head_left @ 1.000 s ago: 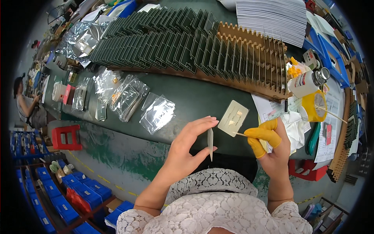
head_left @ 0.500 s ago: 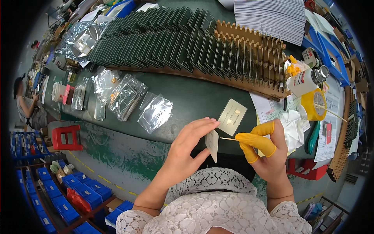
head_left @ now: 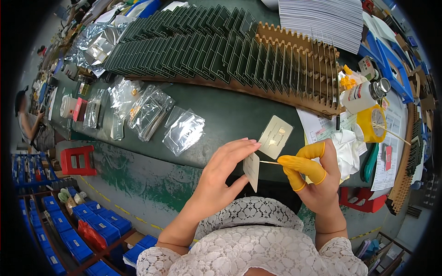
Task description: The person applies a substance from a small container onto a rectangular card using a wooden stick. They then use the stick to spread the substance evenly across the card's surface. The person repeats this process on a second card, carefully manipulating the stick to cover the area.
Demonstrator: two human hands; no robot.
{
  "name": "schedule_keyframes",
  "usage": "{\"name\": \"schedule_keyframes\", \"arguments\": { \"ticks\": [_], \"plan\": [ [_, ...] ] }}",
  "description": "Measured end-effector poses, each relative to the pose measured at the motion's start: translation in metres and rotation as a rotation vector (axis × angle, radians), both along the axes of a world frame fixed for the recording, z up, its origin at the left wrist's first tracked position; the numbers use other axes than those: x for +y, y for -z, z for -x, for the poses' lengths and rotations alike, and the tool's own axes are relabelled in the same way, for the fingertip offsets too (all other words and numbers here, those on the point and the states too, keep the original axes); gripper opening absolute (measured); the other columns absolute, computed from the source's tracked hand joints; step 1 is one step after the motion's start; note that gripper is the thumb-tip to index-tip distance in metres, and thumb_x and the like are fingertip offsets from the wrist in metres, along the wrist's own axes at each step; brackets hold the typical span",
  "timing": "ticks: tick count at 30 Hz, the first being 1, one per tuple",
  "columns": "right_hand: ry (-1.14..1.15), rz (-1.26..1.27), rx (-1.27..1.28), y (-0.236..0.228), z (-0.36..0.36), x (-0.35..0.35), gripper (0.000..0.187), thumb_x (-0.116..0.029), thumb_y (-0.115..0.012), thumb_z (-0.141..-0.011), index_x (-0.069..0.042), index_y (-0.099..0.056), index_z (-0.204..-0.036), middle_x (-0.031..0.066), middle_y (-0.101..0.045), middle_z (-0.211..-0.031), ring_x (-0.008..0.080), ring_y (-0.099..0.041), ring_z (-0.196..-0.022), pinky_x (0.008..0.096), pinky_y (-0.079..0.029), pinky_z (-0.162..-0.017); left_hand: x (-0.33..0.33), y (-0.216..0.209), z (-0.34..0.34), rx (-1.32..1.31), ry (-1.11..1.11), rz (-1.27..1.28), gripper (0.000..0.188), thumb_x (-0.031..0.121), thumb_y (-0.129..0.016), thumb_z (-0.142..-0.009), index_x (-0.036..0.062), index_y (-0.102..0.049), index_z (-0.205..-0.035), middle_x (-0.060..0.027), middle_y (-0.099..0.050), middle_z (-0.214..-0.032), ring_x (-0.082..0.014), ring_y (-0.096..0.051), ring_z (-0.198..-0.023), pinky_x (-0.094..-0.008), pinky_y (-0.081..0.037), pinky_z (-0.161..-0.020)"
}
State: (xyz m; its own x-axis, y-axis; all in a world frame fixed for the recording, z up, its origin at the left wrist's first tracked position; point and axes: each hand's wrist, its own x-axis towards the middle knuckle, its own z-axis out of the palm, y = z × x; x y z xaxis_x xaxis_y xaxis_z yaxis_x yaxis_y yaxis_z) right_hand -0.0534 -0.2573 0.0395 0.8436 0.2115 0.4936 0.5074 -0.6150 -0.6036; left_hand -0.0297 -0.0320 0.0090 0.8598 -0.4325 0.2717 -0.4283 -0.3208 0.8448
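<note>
Well, far off to the left of the left fingers there is a red stool point(head_left: 78, 160) on the floor. Next along the table point(head_left: 221, 103) comes a full clear bag point(head_left: 149, 115). Nearer to the left fingers lie some flat shiny bags point(head_left: 185, 131). Up past the fingertips, lots of green boards point(head_left: 184, 55) stand in a row.

Then comes the left hand point(head_left: 216, 172). Its fingers pinch a pale card point(head_left: 251, 172), with the fingertips at the top end and the thumb at the low end. The card stands up on its edge, and its long side runs from fingertips to thumb. Its flat face is turned to the right.

Just right of that face is a thin stick point(head_left: 269, 162). It points left, crossways to the card. Its tip is right by the card, but I cannot tell if they touch. A second card point(head_left: 276, 137) lies flat just past the left fingertips, and the left hand is nearer to it.

The right hand point(head_left: 320, 186) has yellow covers point(head_left: 305, 166) on some fingers, and they squeeze the stick's other end. Right of those fingers are a crumpled white cloth or paper point(head_left: 347, 154) and a yellow roll point(head_left: 371, 125).
</note>
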Motion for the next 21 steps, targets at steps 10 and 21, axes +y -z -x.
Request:
{"name": "schedule_keyframes", "arguments": {
  "ticks": [10,21],
  "plan": [
    [0.001,0.009,-0.003,0.0007,-0.0003,-0.0008,0.039,-0.003,-0.081,-0.070,-0.010,-0.075,-0.107,0.0064,-0.057,-0.089,0.0246,-0.051,-0.078,0.0362,-0.037,-0.068,-0.0006,0.0009,-0.0002,0.018,0.007,0.008,0.065,-0.008,-0.080,-0.070,0.0043,-0.060,-0.131,-0.0130,-0.064,-0.133,-0.0324,-0.059,-0.126,-0.0403,-0.047,-0.106],
    [0.002,0.012,0.003,-0.0007,0.0007,-0.0009,0.038,-0.004,-0.081,-0.070,-0.010,-0.075,-0.107,0.0066,-0.057,-0.089,0.0251,-0.052,-0.079,0.0365,-0.038,-0.069,-0.0009,0.0013,0.0010,0.013,0.006,0.008,0.065,-0.007,-0.081,-0.070,0.0044,-0.060,-0.130,-0.0129,-0.064,-0.133,-0.0324,-0.060,-0.126,-0.0404,-0.047,-0.106]
  ]
}}
